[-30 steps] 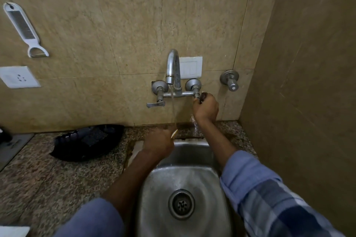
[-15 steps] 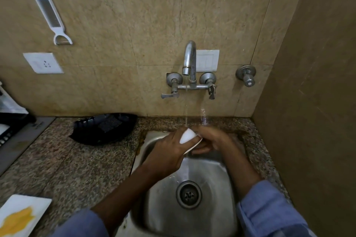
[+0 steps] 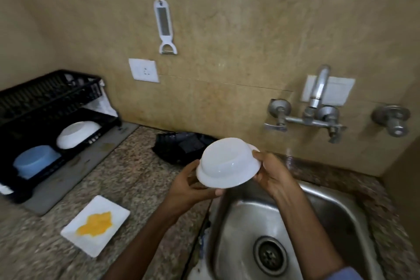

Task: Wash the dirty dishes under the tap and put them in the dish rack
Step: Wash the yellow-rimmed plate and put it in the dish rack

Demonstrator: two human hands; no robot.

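Note:
A white bowl (image 3: 227,162) is held upside down above the left rim of the steel sink (image 3: 327,209). My left hand (image 3: 192,186) grips its rim from below on the left, and my right hand (image 3: 272,170) holds its right edge. The tap (image 3: 318,88) on the wall at the right shows no water stream. At the far left stands a black dish rack (image 3: 45,95) holding a white bowl (image 3: 76,134) and a blue bowl (image 3: 36,160). A white square plate (image 3: 113,213) smeared with yellow sauce lies on the counter.
A black tray (image 3: 181,143) lies on the granite counter behind the held bowl. A grey mat (image 3: 75,177) lies under the rack. A white peeler (image 3: 164,27) and a socket (image 3: 143,70) are on the tiled wall. A side wall closes off the right.
The bowl has been lifted from under the tap and moved left, turned upside down. My view has swung left, bringing the dish rack and dirty plate into sight. The water stream is gone.

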